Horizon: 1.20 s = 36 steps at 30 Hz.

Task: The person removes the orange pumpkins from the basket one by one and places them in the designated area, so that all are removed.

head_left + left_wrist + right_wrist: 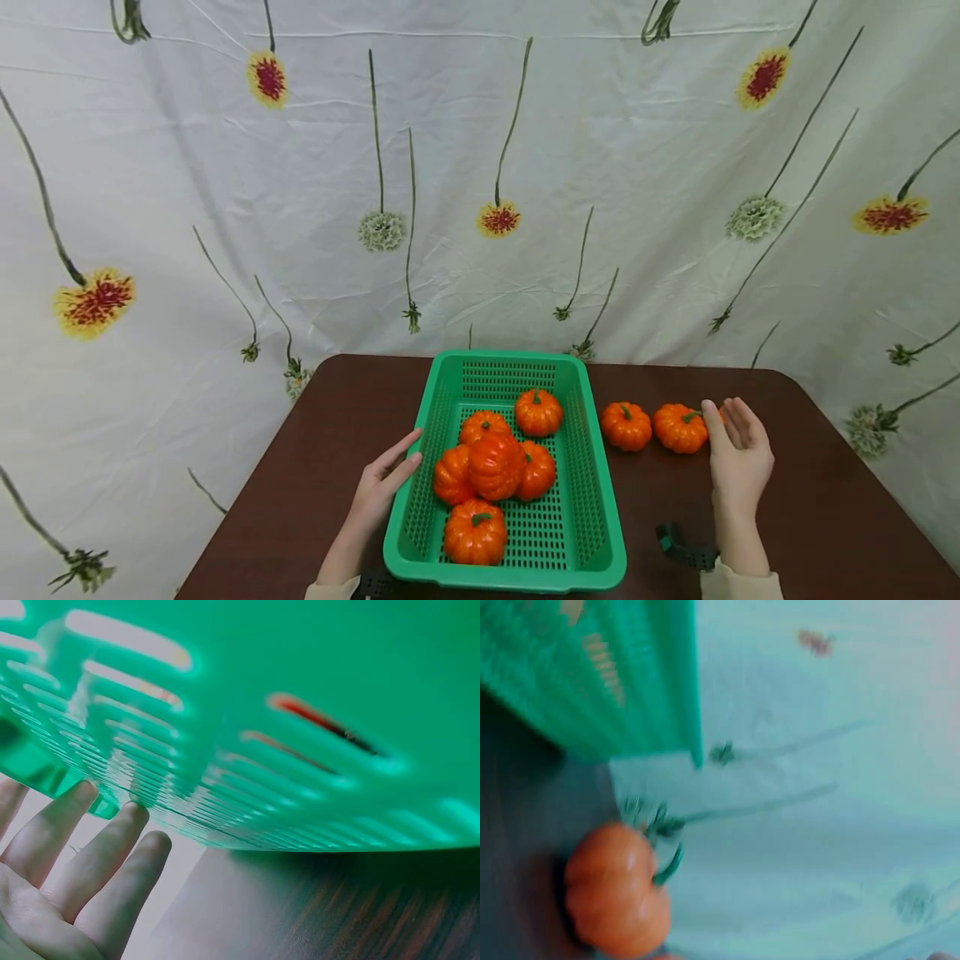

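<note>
My left hand [377, 493] is at the left rim of a green slotted basket [411, 492], fingers extended. In the left wrist view its fingertips are right at the basket's slotted side [247, 772]. Several small orange pumpkins lie inside, one [497, 466] on top of the others. My right hand [741, 454] is raised at the right, its fingers loosely bent, beside a pumpkin [680, 428] with a green stem. Behind this hand shows a sliver of orange, mostly hidden. Another pumpkin [626, 426] sits nearer the basket. A pumpkin [619, 892] is blurred in the right wrist view.
The basket stands on a dark brown table [300, 467] with rounded far corners. A pale cloth [450, 283] printed with flowers hangs behind the table. A dark strap with a small device [684, 548] sits by my right wrist.
</note>
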Available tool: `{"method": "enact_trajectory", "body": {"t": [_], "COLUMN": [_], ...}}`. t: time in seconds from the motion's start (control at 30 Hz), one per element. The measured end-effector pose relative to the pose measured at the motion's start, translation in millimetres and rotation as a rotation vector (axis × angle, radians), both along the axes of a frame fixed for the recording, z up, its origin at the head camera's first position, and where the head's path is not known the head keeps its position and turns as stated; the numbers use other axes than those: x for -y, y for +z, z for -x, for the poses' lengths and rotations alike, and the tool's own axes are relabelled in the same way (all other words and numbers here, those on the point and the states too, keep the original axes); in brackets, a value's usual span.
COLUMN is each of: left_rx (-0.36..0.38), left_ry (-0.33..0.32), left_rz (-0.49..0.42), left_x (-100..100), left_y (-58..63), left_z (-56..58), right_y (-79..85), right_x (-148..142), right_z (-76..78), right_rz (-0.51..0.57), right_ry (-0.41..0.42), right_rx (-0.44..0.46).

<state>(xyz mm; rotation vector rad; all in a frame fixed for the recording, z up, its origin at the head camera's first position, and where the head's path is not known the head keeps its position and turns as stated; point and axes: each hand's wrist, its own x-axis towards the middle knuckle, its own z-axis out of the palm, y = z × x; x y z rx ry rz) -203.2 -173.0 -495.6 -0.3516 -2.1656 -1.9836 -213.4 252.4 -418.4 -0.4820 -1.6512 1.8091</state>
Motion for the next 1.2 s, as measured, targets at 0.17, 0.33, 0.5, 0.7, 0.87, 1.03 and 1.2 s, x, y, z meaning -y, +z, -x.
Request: {"method": "enact_trajectory", "body": {"t": [0.17,0.33,0.5,0.7,0.87,1.03,1.2], "left_rx": [-0.007,0.003,0.019,0.022,0.001,-0.006,0.003], "left_ry": [-0.004,0.007,0.005,0.005,-0.001,0.006,0.009], "left_rz": [-0.001,-0.003,-0.011,-0.011,-0.003,0.0,0.0], "left_x": [0.3,0.8,1.1,0.7,0.7,0.5,0.3], "left_y": [-1.4,-1.1,-0.5,-0.9,-0.3,0.0,-0.9], "left_z": [0.9,1.3,1.1,1.0,1.1,1.1,1.1], "right_y": [16.9,37.2,46.4,52.1,53.1,48.0,41.0], "right_x": [20.2,42.6,60.3,80.5,99.5,118.1,136.6], "right_z": [-5.3,-8.1,-6.2,-3.5,-0.5,3.6,5.2], "right_rz": [-0.062,-0.121,-0.127,-0.122,-0.177,-0.209,-0.289], "right_ry": [0.134,0.251,0.322,0.434,0.513,0.589,0.652], "right_rx": [0.004,0.039,0.002,-0.04,-0.054,-0.061,-0.015]}}
